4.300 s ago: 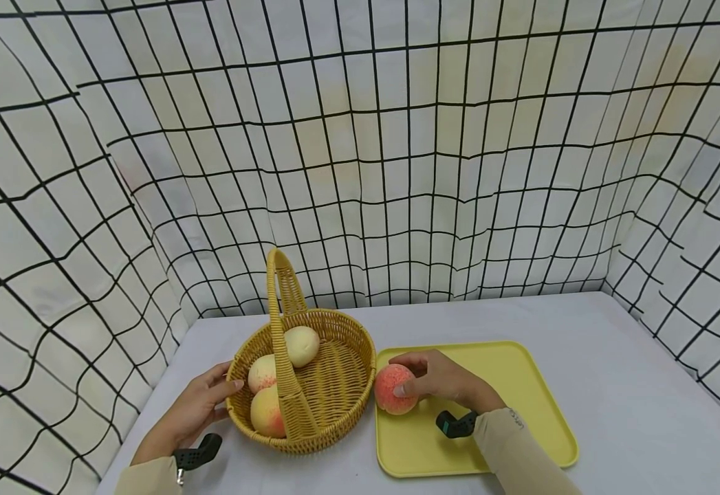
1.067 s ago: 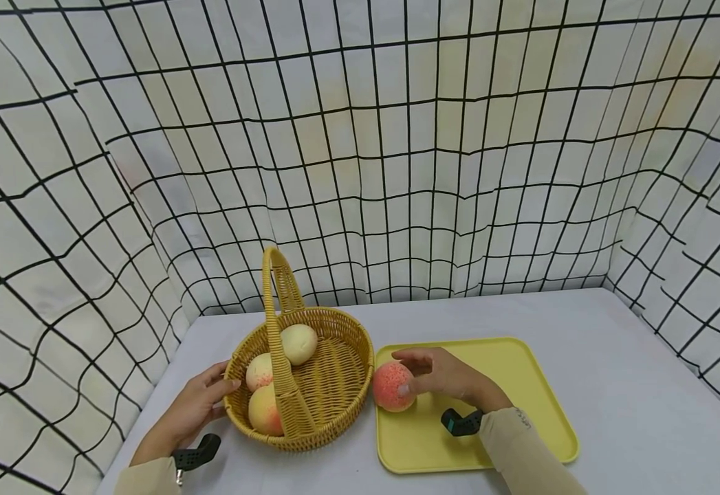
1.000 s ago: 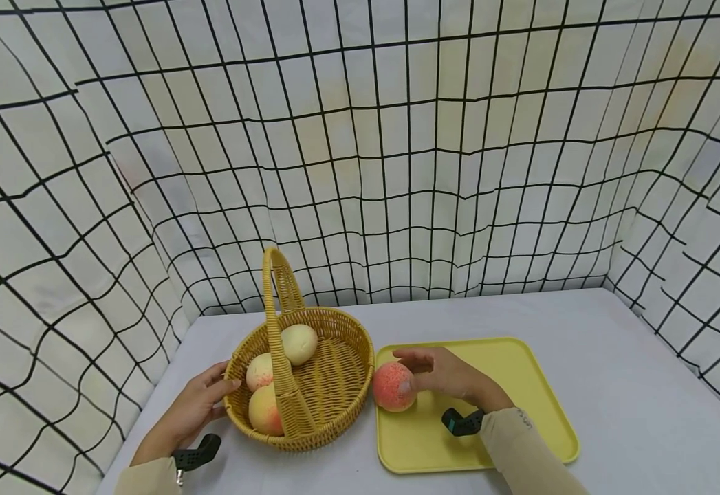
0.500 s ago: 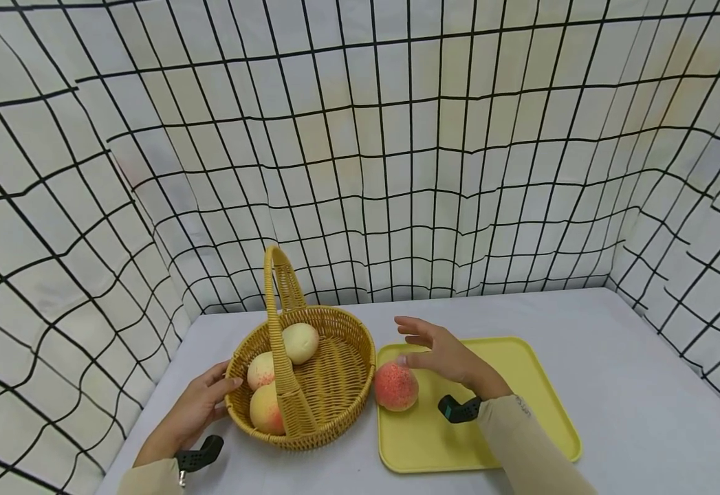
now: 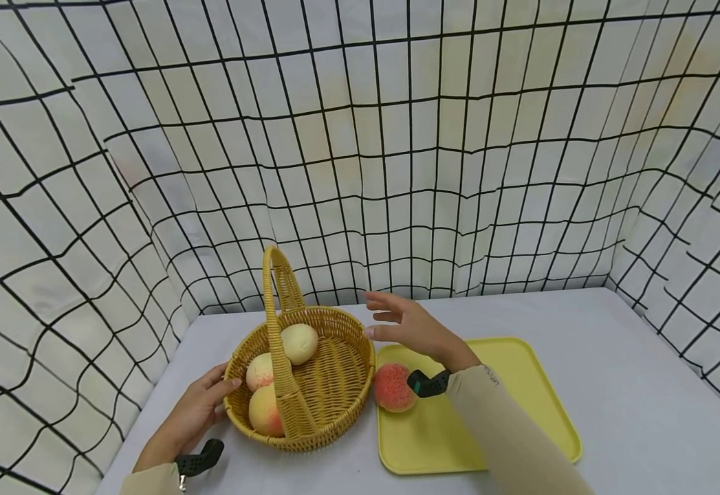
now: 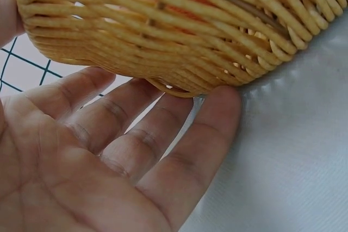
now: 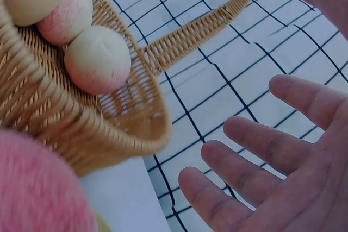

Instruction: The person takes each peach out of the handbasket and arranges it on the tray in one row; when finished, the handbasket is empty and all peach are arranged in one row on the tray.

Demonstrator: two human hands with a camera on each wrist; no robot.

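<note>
My left hand (image 5: 195, 412) holds the side of the wicker basket (image 5: 360, 405), its thumb at the rim. Seen from the left wrist, the fingers (image 6: 185, 161) reach under the basket's woven outer wall (image 6: 109, 31). Several peaches lie inside: a pale one (image 5: 300, 344), a pink-speckled one (image 5: 259, 372) and a yellow-red one (image 5: 265, 410) partly behind the handle. My right hand (image 5: 418, 332) hovers with spread fingers just right of the basket's far rim, holding nothing. Below it a red peach (image 5: 393, 388) sits on the yellow tray's left edge, partly hidden by the wrist camera.
The yellow tray (image 5: 520, 405) lies right of the basket on a white-covered table (image 5: 619, 385). Arching over the basket is its tall handle (image 5: 273, 302). White cloth walls with a black grid (image 5: 397, 206) enclose the table at the back and sides.
The right hand has let go of the red peach, lifted away and moved left and farther back toward the basket. The peach stays on the tray; the left hand keeps its place.
</note>
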